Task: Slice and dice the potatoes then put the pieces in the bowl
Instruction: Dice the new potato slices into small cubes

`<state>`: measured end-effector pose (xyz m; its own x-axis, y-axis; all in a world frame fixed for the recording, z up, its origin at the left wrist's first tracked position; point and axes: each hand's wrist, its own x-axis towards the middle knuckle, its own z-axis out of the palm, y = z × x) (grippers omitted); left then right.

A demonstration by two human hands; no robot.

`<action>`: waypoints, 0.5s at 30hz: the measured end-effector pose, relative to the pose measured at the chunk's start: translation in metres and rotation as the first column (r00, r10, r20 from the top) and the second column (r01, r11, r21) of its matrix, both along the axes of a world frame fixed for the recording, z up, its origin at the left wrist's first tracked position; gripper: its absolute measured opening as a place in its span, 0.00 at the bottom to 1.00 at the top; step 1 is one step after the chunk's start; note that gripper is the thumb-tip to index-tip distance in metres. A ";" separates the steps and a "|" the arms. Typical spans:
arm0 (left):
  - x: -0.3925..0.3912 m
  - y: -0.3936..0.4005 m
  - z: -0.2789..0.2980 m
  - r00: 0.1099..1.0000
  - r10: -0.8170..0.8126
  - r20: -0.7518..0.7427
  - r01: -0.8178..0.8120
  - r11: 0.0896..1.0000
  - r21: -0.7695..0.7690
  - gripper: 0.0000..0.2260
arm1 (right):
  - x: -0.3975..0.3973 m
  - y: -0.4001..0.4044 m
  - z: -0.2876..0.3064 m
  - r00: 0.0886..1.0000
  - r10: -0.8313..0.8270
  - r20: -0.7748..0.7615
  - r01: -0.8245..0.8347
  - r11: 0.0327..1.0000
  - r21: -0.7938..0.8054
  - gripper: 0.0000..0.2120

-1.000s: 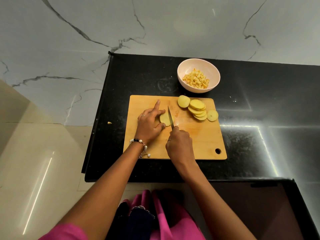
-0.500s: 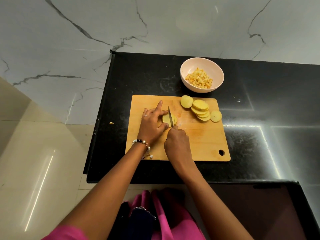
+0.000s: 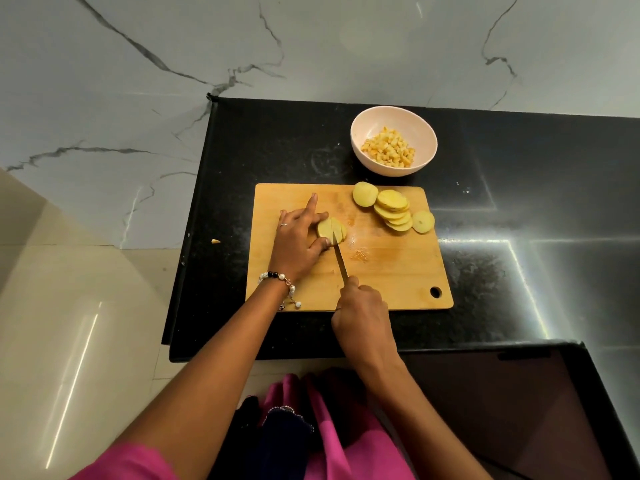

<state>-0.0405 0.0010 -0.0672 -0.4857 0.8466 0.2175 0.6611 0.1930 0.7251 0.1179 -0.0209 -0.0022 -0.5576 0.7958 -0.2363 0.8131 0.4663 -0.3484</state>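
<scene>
Mostly round, flat potato slices (image 3: pixel 393 210)

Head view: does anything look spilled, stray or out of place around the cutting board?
One stray bit: a small yellow potato scrap lies off the counter's left edge, apart from the cutting board and the bowl. Otherwise nothing stands out; the slices lie on the board.
</scene>
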 end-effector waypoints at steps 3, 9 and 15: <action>-0.002 -0.001 -0.001 1.000 -0.012 0.017 0.012 1.000 0.001 0.38 | -0.010 0.011 0.005 0.997 -0.029 -0.076 0.033 0.998 0.051 0.17; -0.003 -0.003 -0.001 0.998 0.053 0.043 -0.056 0.997 0.057 0.37 | -0.030 0.028 -0.001 0.994 -0.022 -0.109 0.032 0.995 0.089 0.15; -0.002 -0.001 0.000 0.995 0.070 0.067 -0.075 0.995 0.073 0.36 | -0.036 0.029 -0.006 0.996 -0.006 -0.094 0.015 0.995 0.099 0.16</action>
<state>-0.0421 -0.0004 -0.0676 -0.5603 0.7911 0.2456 0.5992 0.1824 0.7796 0.0816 0.0083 -0.0085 -0.5650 0.8186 -0.1031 0.7841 0.4939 -0.3757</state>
